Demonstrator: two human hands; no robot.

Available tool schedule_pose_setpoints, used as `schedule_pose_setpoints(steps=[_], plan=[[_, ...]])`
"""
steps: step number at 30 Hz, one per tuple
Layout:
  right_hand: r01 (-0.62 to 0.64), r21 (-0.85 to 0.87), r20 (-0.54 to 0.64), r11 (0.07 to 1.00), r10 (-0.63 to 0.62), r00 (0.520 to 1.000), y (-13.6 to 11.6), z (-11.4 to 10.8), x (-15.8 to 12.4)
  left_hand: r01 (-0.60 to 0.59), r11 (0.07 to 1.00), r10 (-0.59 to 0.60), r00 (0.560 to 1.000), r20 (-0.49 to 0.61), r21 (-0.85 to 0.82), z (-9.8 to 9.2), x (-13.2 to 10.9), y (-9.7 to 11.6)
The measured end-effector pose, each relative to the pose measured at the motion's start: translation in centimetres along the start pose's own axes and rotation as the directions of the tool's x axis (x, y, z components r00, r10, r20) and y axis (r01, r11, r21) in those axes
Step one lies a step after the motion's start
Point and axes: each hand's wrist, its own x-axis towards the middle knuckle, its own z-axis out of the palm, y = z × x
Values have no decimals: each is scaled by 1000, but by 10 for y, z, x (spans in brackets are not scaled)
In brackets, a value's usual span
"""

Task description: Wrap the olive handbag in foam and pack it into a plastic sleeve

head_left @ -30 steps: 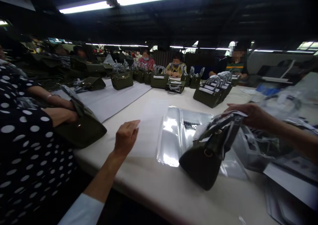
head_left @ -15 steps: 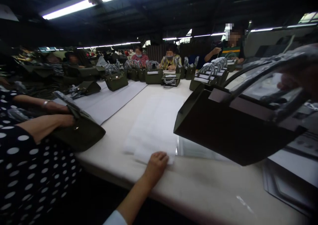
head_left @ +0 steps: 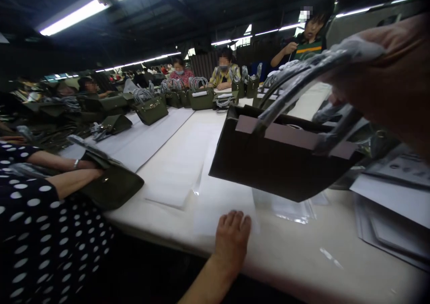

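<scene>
Olive leather handbag point(head_left: 282, 165) hangs above the table point(head_left: 295, 259) from my right hand point(head_left: 393, 75), clenched around its wrapped handles point(head_left: 302, 82). My left hand point(head_left: 231, 239) presses flat, fingers spread, on white paper point(head_left: 218, 201) beneath it. Beside me, a polka-dot-sleeved co-worker point(head_left: 36, 223) holds another bag point(head_left: 114, 187).

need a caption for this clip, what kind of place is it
Most likely a handbag factory's packing or finishing line. Rows of identical dark green handbags with wrapped handles stand on a long white table, workers sit along it, and the right hand lifts another handbag.
</scene>
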Motion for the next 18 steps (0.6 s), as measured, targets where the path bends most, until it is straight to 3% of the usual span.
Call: schedule_pose_setpoints(steps=[2, 4, 10, 14, 18], plan=[[126, -64, 14, 990, -126, 992, -11, 10, -10, 19, 1000, -19, 1000, 22, -12, 20, -21, 23], [190, -46, 73, 981, -186, 980, -11, 30, -20, 39, 999, -38, 998, 45, -31, 30, -33, 32], [225, -84, 285, 971, -193, 939, -9, 93, -56, 76, 994, -68, 993, 91, -81, 28, -39, 27], [258, -74, 307, 963, -224, 925, -21, 101, -61, 83, 990, -69, 990, 120, -117, 31, -41, 25], [335, -57, 382, 941, -289, 878, -31, 107, -63, 91, 983, -66, 985, 156, -160, 32, -41, 23]])
